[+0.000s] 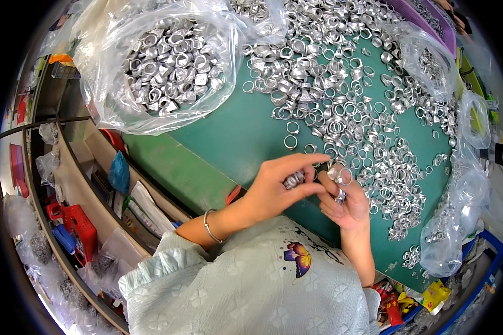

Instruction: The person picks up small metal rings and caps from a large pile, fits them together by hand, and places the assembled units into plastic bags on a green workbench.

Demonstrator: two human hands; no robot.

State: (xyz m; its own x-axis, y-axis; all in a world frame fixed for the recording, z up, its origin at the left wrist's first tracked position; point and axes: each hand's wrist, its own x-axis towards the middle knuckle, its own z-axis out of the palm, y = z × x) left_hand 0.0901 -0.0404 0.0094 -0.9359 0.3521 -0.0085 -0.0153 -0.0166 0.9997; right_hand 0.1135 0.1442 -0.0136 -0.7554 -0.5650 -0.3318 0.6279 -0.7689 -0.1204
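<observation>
Your left hand (274,187) pinches a small stack of silver rings (294,180); your right hand (346,201) cups more rings, fingers curled shut, over the green tabletop (235,139). Rings look light, stiff, slippery; pinch across the band edges.

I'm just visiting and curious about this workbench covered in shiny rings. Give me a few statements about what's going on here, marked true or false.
1. The table top is green. True.
2. Both hands hold silver metal rings. True: the left hand and the right hand each hold some.
3. The loose rings are golden. False: they are silver-coloured.
4. The clear plastic bag at upper left is empty. False: it is full of rings.
5. The left wrist wears a bracelet. True.
</observation>
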